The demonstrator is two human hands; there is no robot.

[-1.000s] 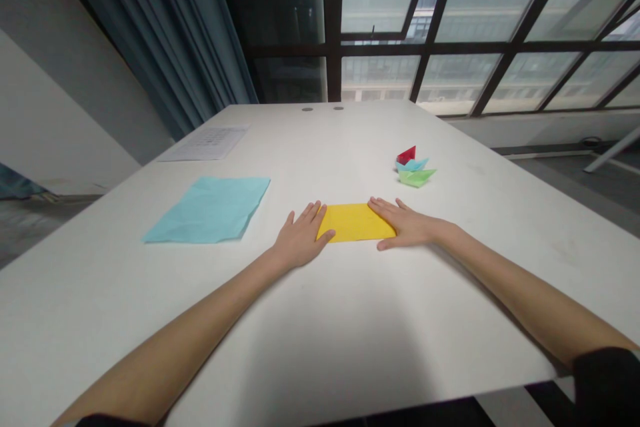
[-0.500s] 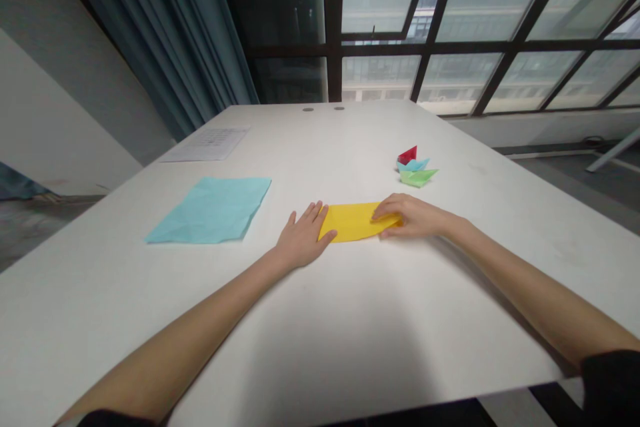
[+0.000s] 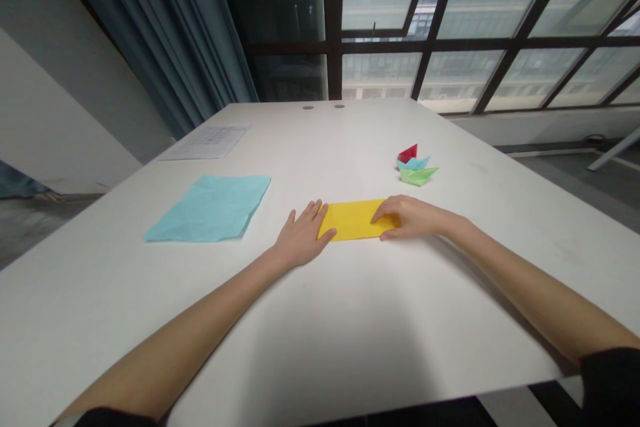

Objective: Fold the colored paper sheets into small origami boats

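Observation:
A yellow sheet of paper (image 3: 350, 220), folded into a long rectangle, lies on the white table between my two hands. My left hand (image 3: 301, 235) rests flat with fingers spread, its fingertips and thumb over the paper's left end. At the other end, my right hand (image 3: 407, 217) is curled round the paper, index finger on top and thumb at the near corner. Part of the right end is hidden under those fingers.
To the left lies a stack of light blue paper (image 3: 213, 209). Behind it is a printed sheet (image 3: 207, 142). Small folded paper boats stand beyond my right hand: red (image 3: 409, 153), blue (image 3: 415, 163) and green (image 3: 419, 176). The table (image 3: 320, 320) has its near edge below.
The yellow paper's right end, bowed up a little before, now lies flatter and its near edge is straighter. Both hands have stayed almost in place.

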